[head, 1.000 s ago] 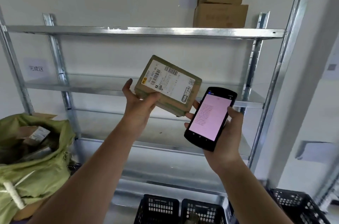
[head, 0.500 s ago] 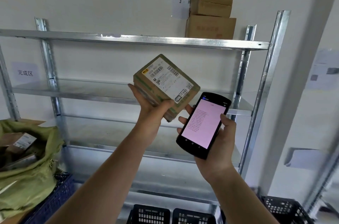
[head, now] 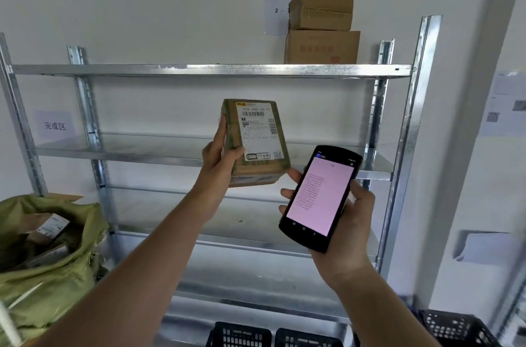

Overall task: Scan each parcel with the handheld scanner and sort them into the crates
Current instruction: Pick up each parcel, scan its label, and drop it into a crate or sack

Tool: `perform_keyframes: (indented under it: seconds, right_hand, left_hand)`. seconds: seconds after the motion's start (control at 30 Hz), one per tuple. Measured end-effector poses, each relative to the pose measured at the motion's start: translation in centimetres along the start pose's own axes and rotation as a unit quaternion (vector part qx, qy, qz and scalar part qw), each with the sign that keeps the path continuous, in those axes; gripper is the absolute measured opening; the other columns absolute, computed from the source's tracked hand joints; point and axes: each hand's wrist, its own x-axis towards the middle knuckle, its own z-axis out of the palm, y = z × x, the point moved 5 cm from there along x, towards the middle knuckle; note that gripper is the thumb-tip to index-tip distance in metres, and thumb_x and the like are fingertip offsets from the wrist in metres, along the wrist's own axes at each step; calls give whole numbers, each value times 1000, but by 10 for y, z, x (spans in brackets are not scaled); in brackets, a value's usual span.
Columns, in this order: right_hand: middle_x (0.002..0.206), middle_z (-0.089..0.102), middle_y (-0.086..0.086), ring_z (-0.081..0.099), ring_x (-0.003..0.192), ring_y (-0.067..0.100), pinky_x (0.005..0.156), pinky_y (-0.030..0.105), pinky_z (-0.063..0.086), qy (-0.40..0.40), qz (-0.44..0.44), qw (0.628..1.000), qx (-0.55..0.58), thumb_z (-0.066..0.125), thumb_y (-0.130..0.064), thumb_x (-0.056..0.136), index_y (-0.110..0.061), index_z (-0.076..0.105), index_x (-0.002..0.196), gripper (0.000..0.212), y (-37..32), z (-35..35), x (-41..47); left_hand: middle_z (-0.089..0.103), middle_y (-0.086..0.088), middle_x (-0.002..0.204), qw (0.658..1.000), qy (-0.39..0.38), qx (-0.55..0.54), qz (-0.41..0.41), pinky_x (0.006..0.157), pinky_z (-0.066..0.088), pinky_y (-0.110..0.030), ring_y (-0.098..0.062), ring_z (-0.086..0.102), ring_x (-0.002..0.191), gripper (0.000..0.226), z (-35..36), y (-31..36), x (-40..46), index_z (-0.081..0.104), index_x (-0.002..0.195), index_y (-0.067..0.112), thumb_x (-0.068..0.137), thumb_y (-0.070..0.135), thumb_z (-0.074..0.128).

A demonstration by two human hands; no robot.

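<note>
My left hand (head: 220,160) grips a small brown cardboard parcel (head: 254,144) upright in front of the metal shelving, its white shipping label and barcode facing me. My right hand (head: 345,221) holds the black handheld scanner (head: 320,198) just right of and below the parcel; its screen glows pink with lines of text. Black plastic crates (head: 239,336) (head: 306,341) stand on the floor under the shelves, and another crate (head: 455,328) sits at the lower right.
A galvanised shelf rack (head: 210,70) fills the middle; two stacked cardboard boxes (head: 321,28) stand on its top shelf. A green sack (head: 48,258) holding more parcels is at the lower left. Paper signs hang on the wall.
My left hand has turned the parcel from a tilt to upright, label facing me. The scanner stays in my right hand beside it. The view has shifted up and right.
</note>
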Motion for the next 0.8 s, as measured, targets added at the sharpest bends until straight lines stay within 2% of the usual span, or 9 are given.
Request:
perform_keyframes:
  seconds: [0.07,0.17,0.27,0.3,0.37,0.5,0.67,0.8]
  right_hand:
    - [132,73,17,65,109,40,83,45,61,-11,17,1000,2,38,-60,97,-22,67,137,62,-9,0,0]
    - [129,75,18,67,105,38,87,47,61,-26,30,999,-21,31,-54,104,-20,66,139,60,-22,3,0]
    - [131,72,24,66,103,40,87,47,59,-44,47,997,-45,34,-53,104,-15,66,139,62,-36,5,1]
    - [132,71,26,66,101,41,85,46,61,-53,59,995,-52,35,-53,103,-14,67,139,62,-40,5,1]
    - [132,70,28,69,95,41,81,45,63,-73,95,991,-61,36,-53,102,-12,69,138,63,-48,7,-1]
    - [130,71,29,72,86,42,75,45,63,-108,153,980,-72,45,-51,97,-8,74,131,62,-53,9,-8]
    - [123,73,28,73,82,42,69,43,63,-118,189,973,-68,43,-52,99,-8,77,125,61,-47,14,-14]
    - [129,71,29,73,85,43,71,45,63,-133,208,967,-59,43,-53,100,-9,75,130,62,-43,16,-16]
  left_hand:
    - [38,10,143,998,-31,44,12,117,46,-44,-15,45,142,60,-2,2,0,27,132,89,100,46,56]
    - [32,5,148,993,-66,90,36,119,42,-32,-8,38,145,65,-4,3,1,11,149,76,111,39,49]
    - [31,4,152,988,-65,125,59,104,46,-11,-11,37,148,65,-6,6,3,23,146,76,111,29,51]
    - [30,2,152,987,-63,134,68,98,49,-8,-16,39,148,67,-7,7,4,28,144,76,110,24,54]
    - [28,-1,153,982,-74,154,85,91,53,-9,-23,40,146,70,-6,10,4,34,145,69,108,15,56]
    - [23,1,155,968,-102,197,117,91,55,-12,-16,35,144,69,-3,15,3,34,150,58,107,9,56]
    - [18,12,154,956,-142,208,151,99,54,-16,5,29,145,82,0,10,2,35,146,74,106,5,55]
    - [17,8,153,953,-141,217,157,99,51,-12,1,26,146,73,-4,5,1,31,157,52,106,5,55]
